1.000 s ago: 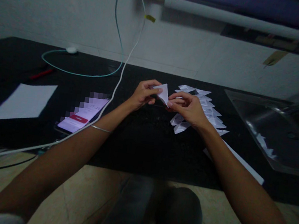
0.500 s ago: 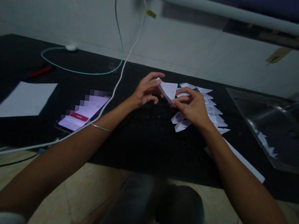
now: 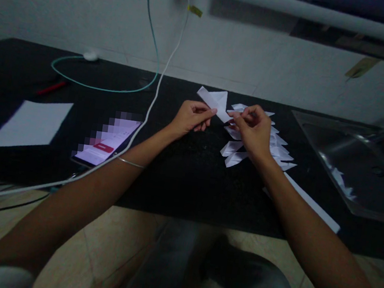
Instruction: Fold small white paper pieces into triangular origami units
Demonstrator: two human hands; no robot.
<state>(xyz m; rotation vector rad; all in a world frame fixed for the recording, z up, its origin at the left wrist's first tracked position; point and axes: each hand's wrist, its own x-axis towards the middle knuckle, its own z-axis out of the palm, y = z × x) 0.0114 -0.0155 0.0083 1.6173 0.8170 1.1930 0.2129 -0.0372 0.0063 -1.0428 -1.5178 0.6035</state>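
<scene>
My left hand (image 3: pixel 193 118) pinches a folded white paper (image 3: pixel 220 101) between thumb and fingers, above the dark countertop. The paper has a pointed, creased shape, with a narrow flap sticking out at its upper left. At the paper's lower right corner, the fingertips of my right hand (image 3: pixel 256 131) are closed on its edge. Several folded paper pieces (image 3: pixel 233 159) with pointed ends lie in overlapping rows beneath and beside my right hand, which partly hides them.
A white sheet (image 3: pixel 31 125) and a lit phone (image 3: pixel 118 134) lie left. A white cable (image 3: pixel 159 80) crosses over my left forearm; a teal cable (image 3: pixel 103 89) loops behind. There is a red pen-like item (image 3: pixel 51 88), white paper (image 3: pixel 311 202) under my right forearm, and a sink (image 3: pixel 369 162) right.
My left fingers have gone from spread around the folded paper to pinching its lower edge. The paper has turned and tipped, its narrow flap now pointing up left. My right fingers remain at its right corner.
</scene>
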